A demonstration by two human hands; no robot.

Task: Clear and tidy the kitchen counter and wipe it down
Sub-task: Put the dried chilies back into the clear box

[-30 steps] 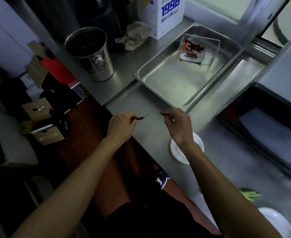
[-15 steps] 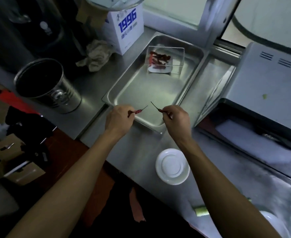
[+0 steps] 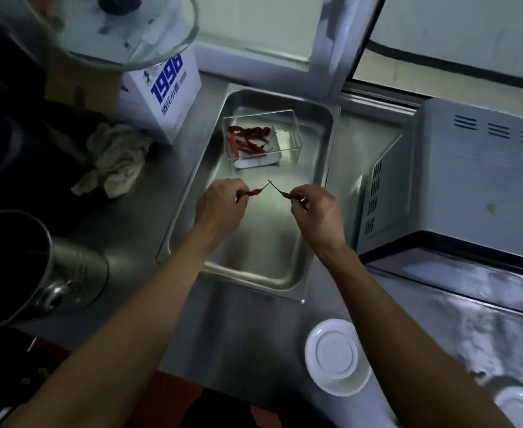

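Both hands are now out over the big metal tray [image 3: 328,140], and a second ago they were nearer, over the bare counter [image 3: 149,242] by the small white dish [image 3: 337,356]. So the hands have moved away from the body, toward the far end of the tray.

The left hand [image 3: 220,208] pinches one small red chili [image 3: 255,192] by its fat end. The right hand [image 3: 315,211] pinches another red chili [image 3: 286,195] the same way. The two thin stems point up and in, and their tips cross in the middle between the hands. The hands themselves are apart, side by side.

Just past the crossed stems sits a clear box [image 3: 294,140] inside the tray, at its far end. It has more red chilies [image 3: 248,140] in it already. The two chilies in the hands are close to that box but not in it yet.

I think the person is picking up stray chilies and taking them to the box with the others. Dropping them in looks like the next thing to do.

A crumpled rag [image 3: 115,159] lies on the counter to the left of the tray, near a white carton [image 3: 164,100]. No hand touches it. The wiping part looks not started.
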